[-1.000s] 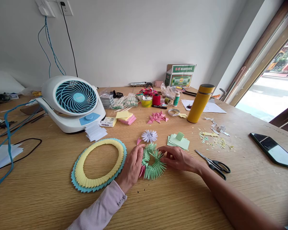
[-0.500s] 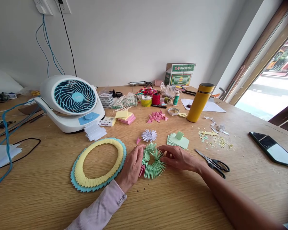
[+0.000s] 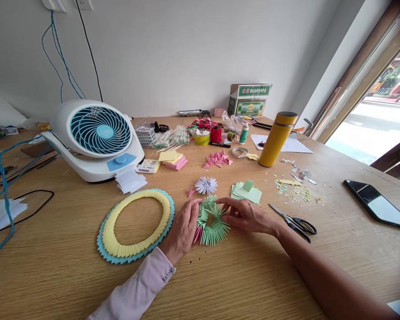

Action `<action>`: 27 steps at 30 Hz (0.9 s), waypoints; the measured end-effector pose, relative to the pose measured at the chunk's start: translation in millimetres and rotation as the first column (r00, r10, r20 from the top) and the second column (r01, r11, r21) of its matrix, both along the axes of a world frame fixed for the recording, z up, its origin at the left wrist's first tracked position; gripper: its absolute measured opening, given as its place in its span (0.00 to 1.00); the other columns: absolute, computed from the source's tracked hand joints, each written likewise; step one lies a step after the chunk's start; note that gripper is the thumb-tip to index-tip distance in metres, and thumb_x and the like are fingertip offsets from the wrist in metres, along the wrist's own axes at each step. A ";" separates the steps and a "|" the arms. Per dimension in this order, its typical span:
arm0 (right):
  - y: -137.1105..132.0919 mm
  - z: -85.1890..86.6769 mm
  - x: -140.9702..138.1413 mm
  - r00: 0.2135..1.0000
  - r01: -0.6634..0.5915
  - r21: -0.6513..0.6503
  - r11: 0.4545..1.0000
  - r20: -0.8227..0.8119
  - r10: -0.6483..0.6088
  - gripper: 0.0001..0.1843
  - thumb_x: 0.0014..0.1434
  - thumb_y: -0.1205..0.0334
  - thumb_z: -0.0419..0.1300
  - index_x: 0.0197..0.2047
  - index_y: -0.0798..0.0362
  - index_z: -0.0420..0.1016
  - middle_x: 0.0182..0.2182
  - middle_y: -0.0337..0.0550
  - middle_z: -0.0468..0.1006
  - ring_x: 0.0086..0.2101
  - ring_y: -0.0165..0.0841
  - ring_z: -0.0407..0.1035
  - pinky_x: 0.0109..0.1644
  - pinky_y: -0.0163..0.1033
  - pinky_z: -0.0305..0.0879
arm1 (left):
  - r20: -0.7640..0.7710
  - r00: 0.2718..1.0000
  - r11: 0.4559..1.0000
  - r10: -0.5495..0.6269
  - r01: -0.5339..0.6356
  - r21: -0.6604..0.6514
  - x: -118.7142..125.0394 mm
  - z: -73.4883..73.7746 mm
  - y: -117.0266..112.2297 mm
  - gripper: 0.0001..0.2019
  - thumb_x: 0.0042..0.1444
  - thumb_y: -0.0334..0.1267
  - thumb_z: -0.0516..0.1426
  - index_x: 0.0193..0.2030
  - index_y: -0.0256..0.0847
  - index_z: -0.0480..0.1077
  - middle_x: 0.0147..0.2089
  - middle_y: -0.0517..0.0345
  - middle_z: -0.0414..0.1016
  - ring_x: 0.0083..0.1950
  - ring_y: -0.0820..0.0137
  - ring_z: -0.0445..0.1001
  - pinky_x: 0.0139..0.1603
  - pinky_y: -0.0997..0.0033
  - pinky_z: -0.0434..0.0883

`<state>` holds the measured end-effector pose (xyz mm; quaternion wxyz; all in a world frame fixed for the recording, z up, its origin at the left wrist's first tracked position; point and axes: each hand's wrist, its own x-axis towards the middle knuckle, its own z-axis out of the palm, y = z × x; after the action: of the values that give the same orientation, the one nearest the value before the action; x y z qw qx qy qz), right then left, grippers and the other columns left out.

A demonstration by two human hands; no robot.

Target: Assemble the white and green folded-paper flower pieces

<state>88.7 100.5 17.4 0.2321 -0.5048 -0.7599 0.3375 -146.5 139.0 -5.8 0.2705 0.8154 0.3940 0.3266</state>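
Note:
A ring of green folded paper pieces, spiky along its outer edge, sits on the table between my hands. My left hand is closed against its left side, where pink folded pieces show beneath the fingers. On the right, my right hand has bent fingers gripping the ring's upper right edge. Just behind lies a white spiky paper rosette with one pink folded piece beside it. To the left is a large ring of yellow and blue folded paper.
Black-handled scissors lie right of my right hand, near green paper slips and paper scraps. Farther back stand a yellow flask, pink folded pieces and a white fan. A phone rests at the right.
The whole view has shifted slightly, so things sit a little higher and further left. Both hands keep their places on the green ring.

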 end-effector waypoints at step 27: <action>-1.1 -0.7 0.9 0.999 -0.024 0.007 1.000 0.042 0.024 0.30 0.61 0.63 0.63 0.65 0.54 0.60 0.27 0.35 0.75 0.26 0.30 0.69 0.29 0.33 0.64 | 0.006 0.999 0.986 0.032 -0.033 0.163 6.8 2.9 -7.5 0.07 0.68 0.36 0.46 0.45 0.43 0.64 0.48 0.52 0.72 0.52 0.64 0.70 0.57 0.57 0.67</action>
<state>89.6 99.4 16.7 0.2139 -0.5017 -0.7718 0.3269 -139.7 131.5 -2.9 0.1982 0.8277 0.3787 0.3637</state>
